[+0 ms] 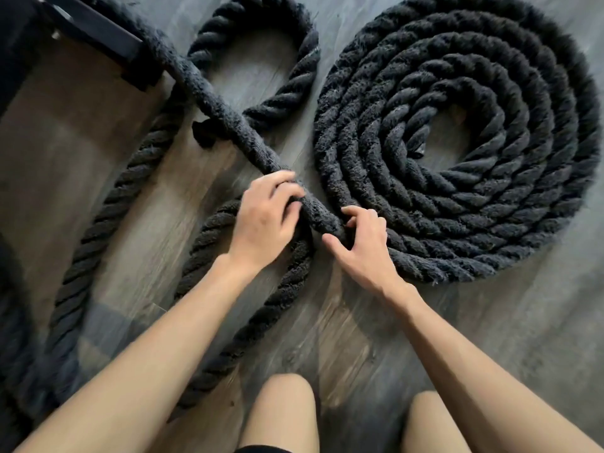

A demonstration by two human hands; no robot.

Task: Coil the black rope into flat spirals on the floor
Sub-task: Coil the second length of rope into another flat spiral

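left hand (266, 217): fingers curled over the black rope (225, 122) | right hand (361, 240): gripping the same raised strand, just beside the flat spiral (457, 138) | rope: spiral on wooden floor (490, 322) at right, loose loops at left

The black rope (225, 125) passes under the fingers (284, 188) of the left hand (261, 220), which hide that stretch. Beyond the fingers, its far end runs off the top edge. The flat spiral (457, 142), right of the fingers, is cut by the right edge. Both forearms are blurred.
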